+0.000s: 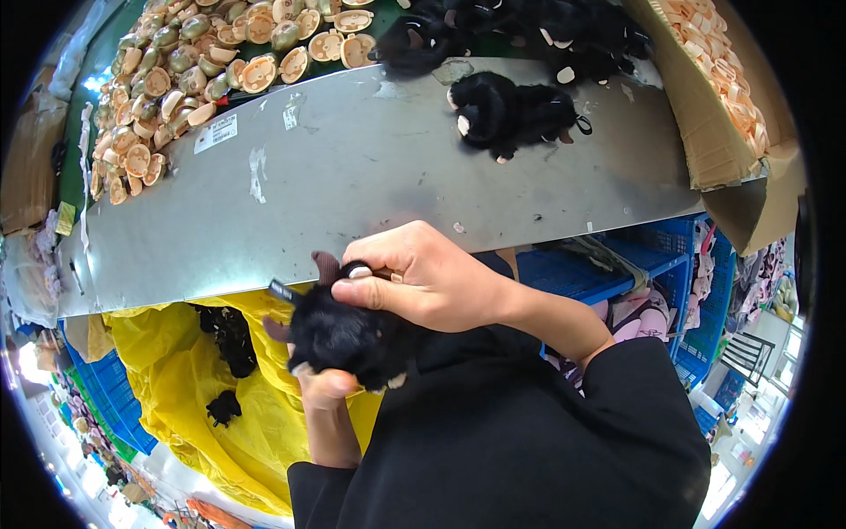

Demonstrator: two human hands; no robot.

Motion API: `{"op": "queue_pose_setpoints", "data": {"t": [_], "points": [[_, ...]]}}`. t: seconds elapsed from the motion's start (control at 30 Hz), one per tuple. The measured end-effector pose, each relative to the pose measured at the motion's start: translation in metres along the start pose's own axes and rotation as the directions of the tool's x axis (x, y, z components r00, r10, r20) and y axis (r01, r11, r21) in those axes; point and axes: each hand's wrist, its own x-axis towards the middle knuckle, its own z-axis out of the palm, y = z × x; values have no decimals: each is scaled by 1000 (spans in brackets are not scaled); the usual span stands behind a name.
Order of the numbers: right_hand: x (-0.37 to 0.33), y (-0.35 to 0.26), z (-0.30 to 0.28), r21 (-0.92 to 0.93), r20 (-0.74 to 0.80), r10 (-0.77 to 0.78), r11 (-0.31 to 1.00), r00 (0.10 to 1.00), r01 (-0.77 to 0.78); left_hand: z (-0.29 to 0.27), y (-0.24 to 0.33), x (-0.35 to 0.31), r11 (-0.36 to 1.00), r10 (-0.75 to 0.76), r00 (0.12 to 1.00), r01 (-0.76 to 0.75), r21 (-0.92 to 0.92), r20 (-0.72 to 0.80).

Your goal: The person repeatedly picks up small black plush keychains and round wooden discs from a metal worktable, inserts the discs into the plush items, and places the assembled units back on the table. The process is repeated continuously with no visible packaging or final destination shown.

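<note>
Just in front of my body I hold a small black plush toy (pixel 339 331) with brown ribbed ears or horns and a dark loop at one end. My left hand (pixel 326 388) grips it from below, thumb pressed into the fur. From above, my right hand (pixel 432 273) is closed on the toy's upper side, thumb and fingers pinching beside a small pale-tipped part. The fingertips of both hands are partly hidden by the toy and by each other. Another black plush toy (pixel 511 115) lies on the metal table (pixel 352 176) beyond my hands.
Many beige and olive plastic shells (pixel 185 75) are heaped at the far left. More black plush toys (pixel 529 31) lie at the back. A cardboard box (pixel 705 115) of pale orange parts stands at right. A yellow bag (pixel 176 379) hangs below the table; blue crates (pixel 608 260) sit underneath.
</note>
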Motion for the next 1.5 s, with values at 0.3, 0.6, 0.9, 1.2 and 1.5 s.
{"op": "queue_pose_setpoints", "data": {"t": [0.3, 0.6, 0.9, 1.2, 1.5], "points": [[-23, -11, 2, 277, -379, -98, 937, 920, 214, 35, -4, 8, 1000, -10, 879, 22, 20, -478], [-26, -2, 26, 178, -320, -49, 978, 946, 110, 22, -7, 0, 993, -93, 888, 115, 23, -450], [-17, 9, 23, -226, -342, -354, 930, 870, 290, 28, -5, -1, 938, 140, 886, 24, 346, -443], [3, 39, 27, -682, -275, -731, 606, 624, 410, 39, 0, 2, 848, 224, 868, 50, 528, -442], [-5, 27, 21, -620, -82, -540, 686, 838, 381, 23, -1, 8, 990, 62, 881, 5, 139, -470]]}}
